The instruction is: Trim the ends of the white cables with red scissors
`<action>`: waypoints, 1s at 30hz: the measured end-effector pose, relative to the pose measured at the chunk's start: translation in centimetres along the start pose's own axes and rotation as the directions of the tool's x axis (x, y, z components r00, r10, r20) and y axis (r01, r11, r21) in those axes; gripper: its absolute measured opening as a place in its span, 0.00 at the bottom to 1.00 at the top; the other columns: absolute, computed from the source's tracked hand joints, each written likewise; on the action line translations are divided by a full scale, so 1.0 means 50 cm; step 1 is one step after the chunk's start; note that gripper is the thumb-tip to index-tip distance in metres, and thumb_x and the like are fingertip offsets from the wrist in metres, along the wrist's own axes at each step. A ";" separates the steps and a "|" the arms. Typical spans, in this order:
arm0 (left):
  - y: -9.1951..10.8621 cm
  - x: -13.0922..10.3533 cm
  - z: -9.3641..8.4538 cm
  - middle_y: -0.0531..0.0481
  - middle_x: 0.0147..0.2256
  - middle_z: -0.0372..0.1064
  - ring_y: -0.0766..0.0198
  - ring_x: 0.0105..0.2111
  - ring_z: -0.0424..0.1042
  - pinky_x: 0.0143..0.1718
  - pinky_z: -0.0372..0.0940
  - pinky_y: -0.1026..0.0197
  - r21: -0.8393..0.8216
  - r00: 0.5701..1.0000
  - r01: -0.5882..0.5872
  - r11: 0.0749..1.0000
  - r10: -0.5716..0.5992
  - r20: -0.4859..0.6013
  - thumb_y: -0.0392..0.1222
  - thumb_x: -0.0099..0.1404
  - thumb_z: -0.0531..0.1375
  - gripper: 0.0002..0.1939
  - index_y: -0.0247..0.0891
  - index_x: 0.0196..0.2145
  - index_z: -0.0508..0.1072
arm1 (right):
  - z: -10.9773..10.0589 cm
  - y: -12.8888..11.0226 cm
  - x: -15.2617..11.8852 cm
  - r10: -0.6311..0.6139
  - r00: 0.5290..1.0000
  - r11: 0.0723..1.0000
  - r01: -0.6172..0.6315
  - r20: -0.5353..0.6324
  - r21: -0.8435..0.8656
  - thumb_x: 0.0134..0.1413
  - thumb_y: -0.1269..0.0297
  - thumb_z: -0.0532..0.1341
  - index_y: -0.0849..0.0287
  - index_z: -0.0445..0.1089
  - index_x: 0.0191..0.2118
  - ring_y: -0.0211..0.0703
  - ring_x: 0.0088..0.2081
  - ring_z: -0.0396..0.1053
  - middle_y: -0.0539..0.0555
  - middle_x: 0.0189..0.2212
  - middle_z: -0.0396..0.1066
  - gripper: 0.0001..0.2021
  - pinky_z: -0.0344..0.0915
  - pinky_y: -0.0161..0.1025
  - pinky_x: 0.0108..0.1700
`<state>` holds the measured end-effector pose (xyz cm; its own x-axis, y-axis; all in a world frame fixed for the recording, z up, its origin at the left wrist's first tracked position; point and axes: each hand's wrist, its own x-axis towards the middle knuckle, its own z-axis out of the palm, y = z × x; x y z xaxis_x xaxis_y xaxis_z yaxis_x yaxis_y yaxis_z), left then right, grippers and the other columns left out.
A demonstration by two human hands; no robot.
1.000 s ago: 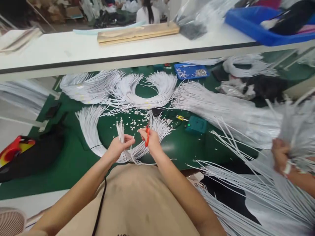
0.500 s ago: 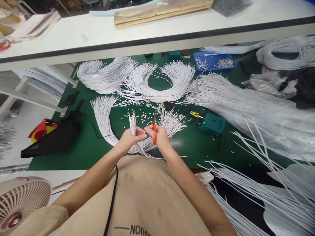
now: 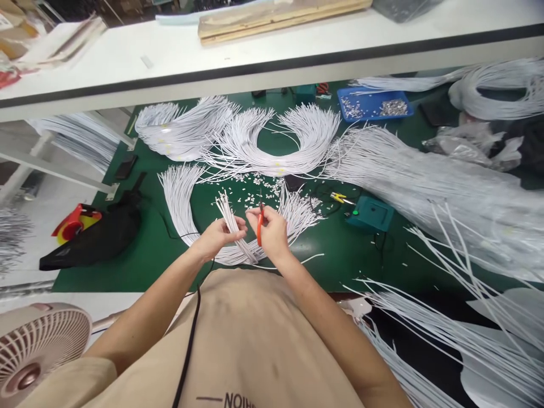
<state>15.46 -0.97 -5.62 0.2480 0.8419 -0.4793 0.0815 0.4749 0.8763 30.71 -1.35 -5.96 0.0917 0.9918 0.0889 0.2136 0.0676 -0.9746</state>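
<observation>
My left hand (image 3: 219, 237) is closed round a small bunch of white wires (image 3: 228, 212), whose ends stick up and lean left. Close beside it, my right hand (image 3: 272, 229) holds scissors with orange handles (image 3: 260, 228), the thin dark blades pointing away from me. Whether the right fingertips also touch a wire I cannot tell. A curved bundle of white wires (image 3: 178, 198) lies under and around both hands on the green tabletop (image 3: 314, 258). Small white cut pieces (image 3: 250, 190) are scattered just beyond the hands.
More wire bundles (image 3: 276, 161) lie farther back. On the right stand a teal device (image 3: 370, 214), yellow-handled tweezers or pliers (image 3: 340, 198) and a blue tray (image 3: 374, 110) of small parts. A black bag (image 3: 97, 238) lies left; a white shelf (image 3: 170, 56) crosses above.
The wire bunch in my left hand has tipped to the left, and the hand has shifted slightly left. My right hand with the scissors has moved a little left and turned.
</observation>
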 end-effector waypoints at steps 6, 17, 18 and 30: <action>-0.008 -0.004 0.011 0.48 0.30 0.71 0.59 0.34 0.69 0.39 0.62 0.58 0.024 0.998 -0.056 0.998 0.056 0.020 0.44 0.44 0.68 0.19 0.33 0.33 0.73 | 0.026 0.007 0.023 0.065 0.994 0.998 -0.066 0.090 0.015 0.47 0.63 0.57 0.59 0.73 0.30 0.36 0.31 0.66 0.50 0.28 0.70 0.08 0.60 0.33 0.35; -0.014 0.000 0.007 0.54 0.31 0.66 0.73 0.26 0.63 0.31 0.60 0.66 -0.427 0.990 -0.064 0.902 0.005 -0.139 0.44 0.48 0.67 0.15 0.36 0.27 0.65 | 0.027 0.001 0.020 0.377 0.916 0.836 -0.400 0.137 0.375 0.38 0.55 0.63 0.63 0.69 0.24 0.31 0.18 0.54 0.45 0.14 0.58 0.14 0.51 0.31 0.23; -0.013 -0.001 0.010 0.54 0.31 0.66 0.73 0.25 0.63 0.29 0.58 0.67 -0.395 0.991 -0.081 0.915 0.032 -0.130 0.43 0.47 0.67 0.15 0.36 0.26 0.63 | 0.027 -0.002 0.019 0.384 0.913 0.826 -0.405 0.135 0.392 0.37 0.55 0.63 0.63 0.70 0.24 0.31 0.18 0.54 0.45 0.14 0.58 0.14 0.51 0.31 0.22; -0.008 -0.006 0.017 0.53 0.26 0.65 0.71 0.23 0.60 0.26 0.53 0.66 -0.249 0.985 -0.158 0.955 0.136 -0.106 0.45 0.51 0.64 0.22 0.36 0.44 0.68 | 0.007 0.004 0.023 0.448 0.856 0.829 -0.506 0.257 0.239 0.38 0.58 0.60 0.61 0.66 0.21 0.33 0.17 0.55 0.46 0.13 0.58 0.11 0.50 0.32 0.21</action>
<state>16.17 -1.63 -5.76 0.1528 0.9209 -0.3585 -0.2020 0.3842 0.9009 30.52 -0.14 -6.14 -0.0760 0.9073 -0.4137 -0.1018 -0.4198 -0.9019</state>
